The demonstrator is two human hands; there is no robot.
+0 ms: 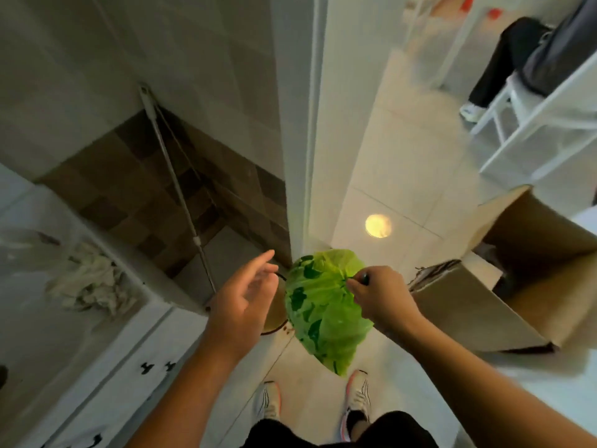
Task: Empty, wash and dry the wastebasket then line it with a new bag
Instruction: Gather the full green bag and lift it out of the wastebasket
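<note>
Head view is giving me the cardboard box (504, 286) lying open just right of the green bag (323, 312), my landmark. That bag is hanging full above the floor, in front of my shoes (357, 399). I am pinching its gathered top with my right hand (381, 295), fingers curled tight. My left hand (245, 302) is hovering left of the bag, fingers loose, over the partly hidden wastebasket (274, 318).
</note>
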